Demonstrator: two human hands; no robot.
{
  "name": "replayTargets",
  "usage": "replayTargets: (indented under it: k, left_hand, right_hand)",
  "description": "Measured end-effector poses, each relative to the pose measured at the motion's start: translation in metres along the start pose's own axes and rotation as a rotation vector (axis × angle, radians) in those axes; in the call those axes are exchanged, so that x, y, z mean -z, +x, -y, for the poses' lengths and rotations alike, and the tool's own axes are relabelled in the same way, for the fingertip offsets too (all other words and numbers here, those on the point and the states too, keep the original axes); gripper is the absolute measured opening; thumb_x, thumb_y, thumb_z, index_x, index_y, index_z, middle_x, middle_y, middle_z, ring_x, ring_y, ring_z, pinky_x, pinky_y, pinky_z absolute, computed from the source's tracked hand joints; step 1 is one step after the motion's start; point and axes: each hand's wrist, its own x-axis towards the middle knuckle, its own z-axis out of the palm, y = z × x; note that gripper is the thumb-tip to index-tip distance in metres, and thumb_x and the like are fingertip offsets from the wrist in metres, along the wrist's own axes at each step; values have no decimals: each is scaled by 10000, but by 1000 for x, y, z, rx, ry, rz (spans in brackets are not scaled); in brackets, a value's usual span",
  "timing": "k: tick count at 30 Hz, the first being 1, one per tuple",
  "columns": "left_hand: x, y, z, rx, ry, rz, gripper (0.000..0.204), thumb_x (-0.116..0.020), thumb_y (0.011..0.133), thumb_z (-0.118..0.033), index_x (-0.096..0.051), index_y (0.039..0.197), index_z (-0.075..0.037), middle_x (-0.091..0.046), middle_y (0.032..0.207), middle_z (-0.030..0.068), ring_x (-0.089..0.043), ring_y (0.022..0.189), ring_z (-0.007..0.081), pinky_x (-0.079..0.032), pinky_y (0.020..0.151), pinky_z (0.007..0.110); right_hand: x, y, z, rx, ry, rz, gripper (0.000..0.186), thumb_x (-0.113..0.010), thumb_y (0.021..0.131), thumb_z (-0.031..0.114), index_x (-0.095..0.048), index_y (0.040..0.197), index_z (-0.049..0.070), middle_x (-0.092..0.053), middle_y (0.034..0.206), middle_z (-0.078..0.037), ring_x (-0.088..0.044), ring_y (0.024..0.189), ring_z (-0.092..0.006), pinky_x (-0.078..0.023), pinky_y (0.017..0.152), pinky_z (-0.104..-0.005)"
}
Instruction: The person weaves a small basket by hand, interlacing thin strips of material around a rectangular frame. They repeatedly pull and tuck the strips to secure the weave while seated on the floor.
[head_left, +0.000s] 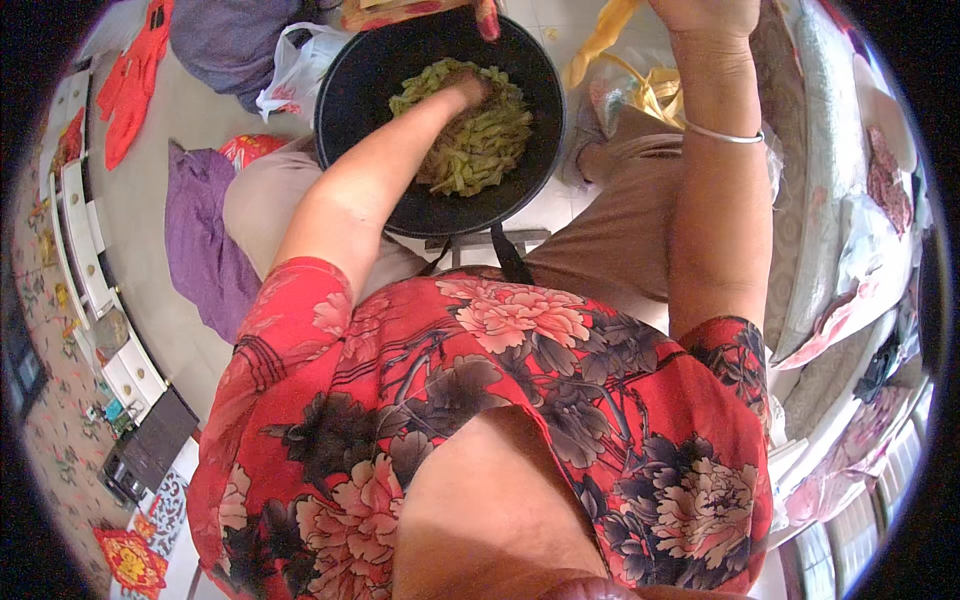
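Observation:
A black round basin (345, 130) stands between my knees, holding a heap of pale green, strip-cut vegetable (470, 165). My left hand (466, 90) reaches down into the far part of this heap. Its fingers are buried among the strips, so their grip does not show. My right hand (705, 15) is raised at the top edge, right of the basin, and the frame cuts off its fingers. Just left of it a yellow strip (600, 45) hangs down. Whether my right hand holds that strip cannot be made out.
Beyond the basin's far rim lies a tan and red thing (400, 12), partly cut off. A white plastic bag (305, 65) and red cloth (138, 75) lie to the left. Purple cloth (205, 235) is by my left leg. More yellow material (660, 95) lies beneath my right wrist.

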Motion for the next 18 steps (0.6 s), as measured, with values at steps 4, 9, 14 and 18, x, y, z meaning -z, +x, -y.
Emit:
replayTargets:
  k: [4, 9, 14, 18]
  left_hand:
    - [-19, -2, 0, -247, 207, 156, 468, -527, 787, -415, -609, 1107, -83, -572, 1171, 139, -553, 1051, 310, -426, 898, 387]
    - [-13, -28, -1, -291, 281, 51, 370, -476, 830, -288, -618, 1094, -70, -583, 1152, 139, -566, 1030, 306, -434, 876, 397]
    - [20, -39, 10, -245, 372, 219, 400, -476, 838, -308, -594, 1137, -71, -559, 1195, 141, -537, 1083, 289, -420, 900, 385]
    - [63, -54, 10, -77, 312, 375, 450, -490, 827, -333, -566, 1187, -75, -532, 1244, 136, -500, 1147, 270, -401, 928, 375]
  right_hand:
    - [-25, -5, -9, 47, -262, -338, 268, -406, 938, 229, -538, 942, -4, -451, 635, 1, -366, 520, -87, -327, 498, -215]
    - [-28, -7, -8, 51, -302, -303, 333, -367, 952, 292, -531, 885, 10, -431, 605, 8, -307, 456, -67, -272, 439, -203]
    - [-19, -6, -7, 77, -172, -384, 378, -352, 952, 337, -532, 824, 30, -399, 581, 18, -296, 454, -69, -263, 437, -211]
    - [-15, -2, -9, 33, -163, -524, 381, -350, 951, 344, -522, 807, 36, -386, 575, 23, -288, 449, -73, -260, 435, -221]
